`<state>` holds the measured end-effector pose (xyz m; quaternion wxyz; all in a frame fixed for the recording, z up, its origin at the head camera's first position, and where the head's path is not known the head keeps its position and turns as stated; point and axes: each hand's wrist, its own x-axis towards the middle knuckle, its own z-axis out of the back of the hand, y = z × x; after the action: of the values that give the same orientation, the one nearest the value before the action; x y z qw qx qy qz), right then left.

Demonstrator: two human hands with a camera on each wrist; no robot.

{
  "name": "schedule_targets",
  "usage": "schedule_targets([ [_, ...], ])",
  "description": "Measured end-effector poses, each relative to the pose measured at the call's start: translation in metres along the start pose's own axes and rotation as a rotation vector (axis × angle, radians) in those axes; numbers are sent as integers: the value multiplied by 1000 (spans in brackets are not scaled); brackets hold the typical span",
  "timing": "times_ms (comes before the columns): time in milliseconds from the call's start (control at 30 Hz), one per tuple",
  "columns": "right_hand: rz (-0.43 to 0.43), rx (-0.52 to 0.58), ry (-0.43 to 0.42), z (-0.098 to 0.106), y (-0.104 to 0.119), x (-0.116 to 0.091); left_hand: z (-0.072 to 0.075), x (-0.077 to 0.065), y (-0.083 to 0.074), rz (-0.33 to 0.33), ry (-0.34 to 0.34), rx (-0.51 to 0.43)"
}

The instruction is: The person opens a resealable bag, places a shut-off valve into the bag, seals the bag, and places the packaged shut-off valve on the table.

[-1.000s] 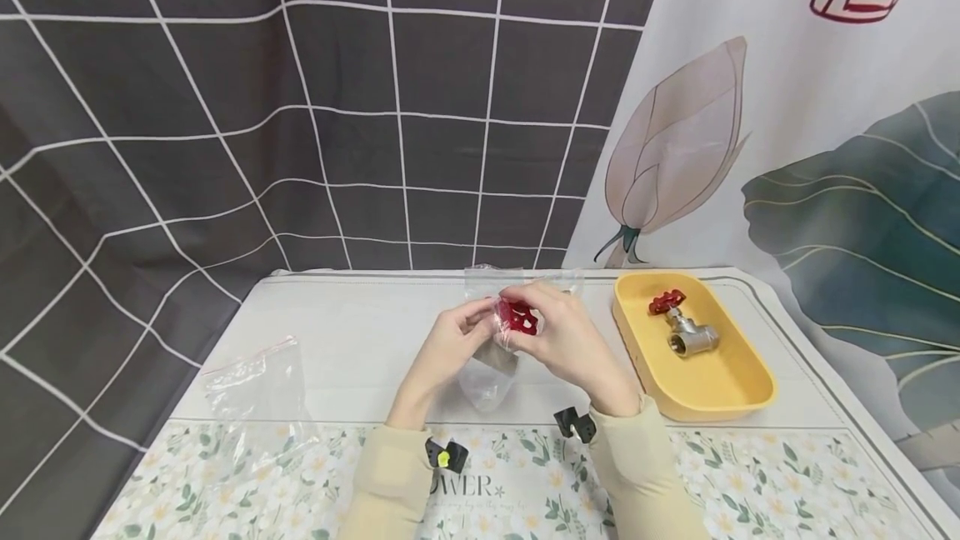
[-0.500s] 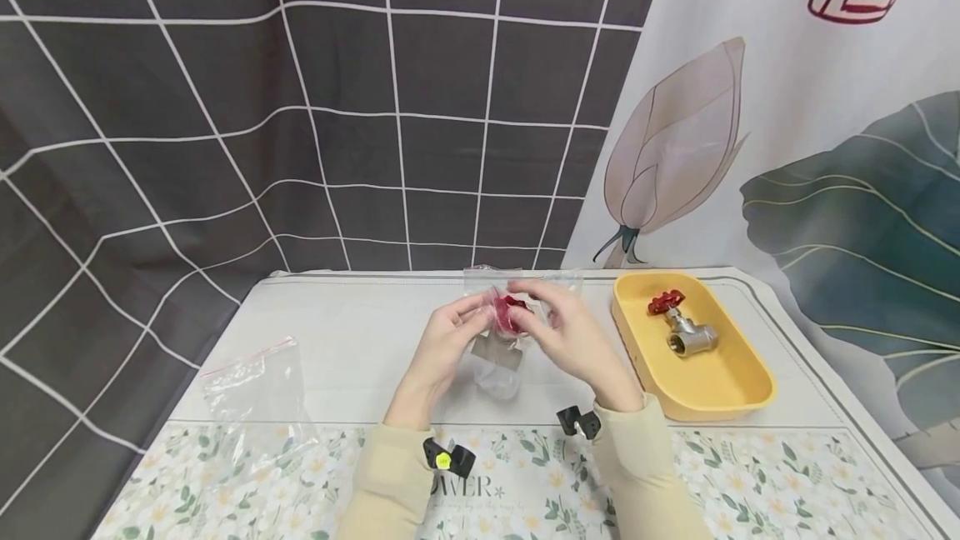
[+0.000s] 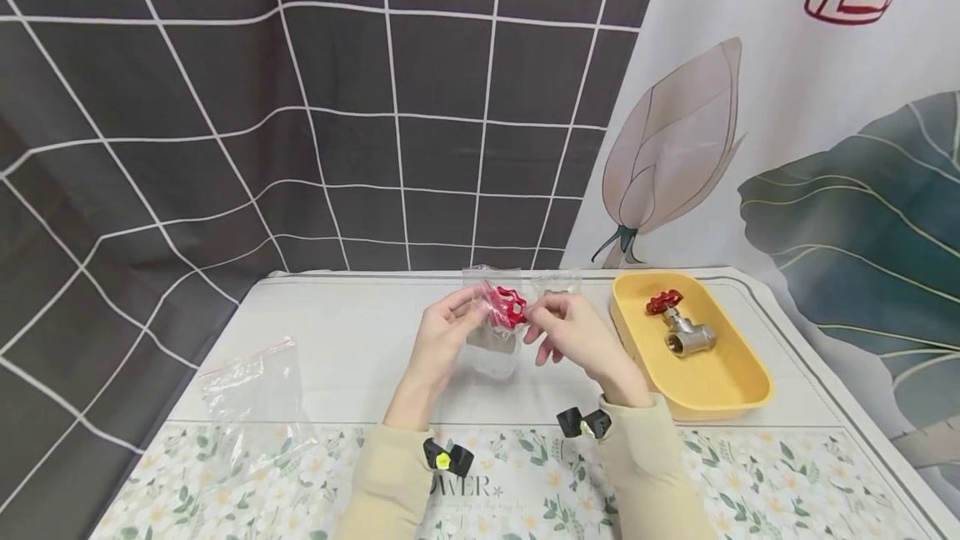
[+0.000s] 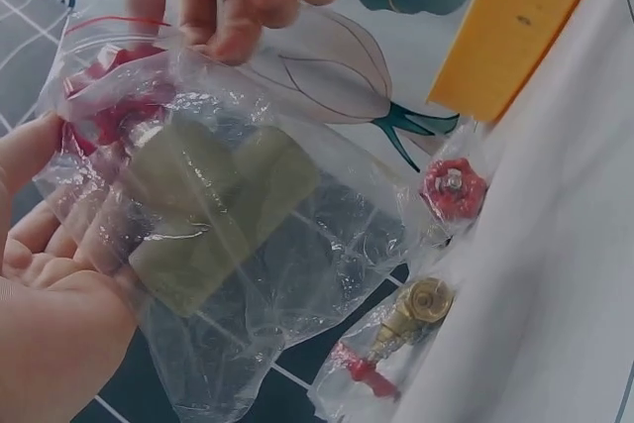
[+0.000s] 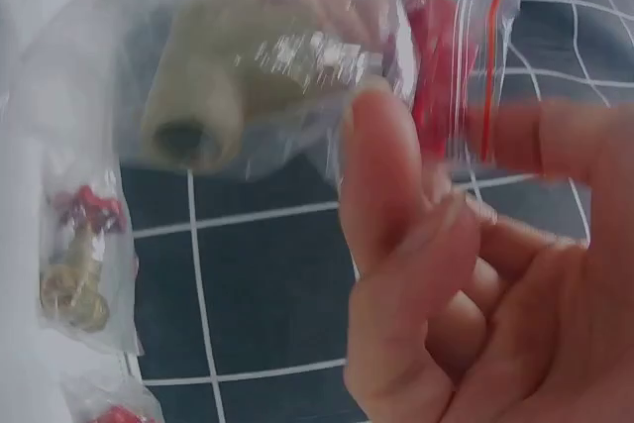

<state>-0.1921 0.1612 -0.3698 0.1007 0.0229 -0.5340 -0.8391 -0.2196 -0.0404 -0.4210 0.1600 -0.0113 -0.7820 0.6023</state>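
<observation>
A metal valve (image 4: 213,215) with a red handwheel (image 3: 510,308) sits inside a clear zip bag (image 4: 277,294), above the middle of the table. My left hand (image 3: 444,332) grips the bag around the handwheel end from the left. On the other side, my right hand (image 3: 576,338) pinches the bag's mouth beside the handwheel. A red zip line (image 5: 492,76) crosses the bag just past the wheel in the right wrist view. The valve body hangs toward the bag's closed end, and its open pipe end (image 5: 188,141) shows through the plastic.
A yellow tray (image 3: 731,398) at the right holds an unwrapped valve (image 3: 690,338) with a red handwheel. An opened clear bag (image 3: 255,390) lies at the left. Bagged valves (image 4: 454,190) lie toward the table's back edge, behind my hands. A floral mat (image 3: 247,498) covers the front.
My right hand has shifted from around the handwheel to its right edge. The handwheel has turned to face the head camera, and the bag has swung slightly upward. My left hand keeps its grip.
</observation>
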Motion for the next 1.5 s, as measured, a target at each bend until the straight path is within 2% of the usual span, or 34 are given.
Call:
schedule_targets([
  [100,-5,1,-31,-4,-2,1,1,0,1,-1,4,30],
  [267,25,-133,-154,-11,-3,4,1,0,3,1,6,76],
  [433,88,-243,-273,-13,4,1,0,1,4,-49,10,104],
  [567,103,-275,-308,-11,7,0,-1,3,3,-87,0,107],
  [700,99,-298,-299,-9,8,-1,-1,4,2,-97,-27,139],
  [900,78,-337,-251,-5,3,1,3,4,3,-92,-18,177],
  [1200,73,-386,-239,1,3,-2,14,1,0,-73,75,323],
  [1367,68,-391,-184,9,6,-8,15,-1,-4,-97,106,390],
  [1500,46,-386,-116,13,1,-8,17,-3,-4,-69,117,414],
])
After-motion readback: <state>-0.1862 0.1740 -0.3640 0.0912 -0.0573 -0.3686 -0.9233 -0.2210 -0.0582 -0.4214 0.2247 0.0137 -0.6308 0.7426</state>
